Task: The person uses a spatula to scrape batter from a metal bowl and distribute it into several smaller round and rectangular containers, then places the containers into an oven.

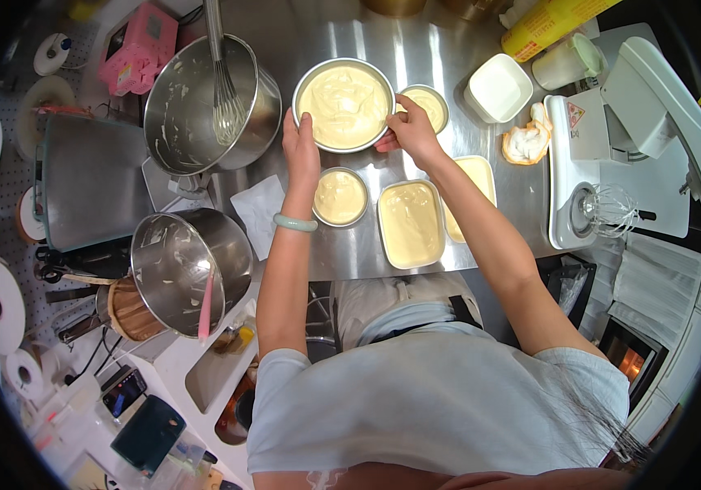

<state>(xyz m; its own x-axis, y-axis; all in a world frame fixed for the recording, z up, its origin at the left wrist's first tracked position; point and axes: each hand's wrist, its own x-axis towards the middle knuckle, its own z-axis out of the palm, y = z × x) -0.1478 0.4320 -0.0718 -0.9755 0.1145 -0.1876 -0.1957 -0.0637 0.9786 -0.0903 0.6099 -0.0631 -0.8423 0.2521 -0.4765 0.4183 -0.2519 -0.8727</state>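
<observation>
Pale yellow batter fills a large round cake pan (344, 145), which I grip by its rim from both sides. My left hand (301, 149), below a pale green bangle, lies along the pan's left side with the thumb at the rim. Closed on the right side is my right hand (412, 133), fingers partly under the pan. Whether the pan is lifted off the counter, I cannot tell. A small round pan of batter (432, 104) stands beyond my right hand; another small round pan (340, 197) stands nearer me. Two rectangular pans, one in front (411, 224) and one partly under my right forearm (481, 175), also hold batter.
To the left stand a large steel mixing bowl (172, 106) with a whisk (228, 110) and a second steel bowl (166, 253) with a pink spatula (206, 306). A white square container (499, 88), a soiled cloth (527, 140) and a stand mixer (567, 175) are at right.
</observation>
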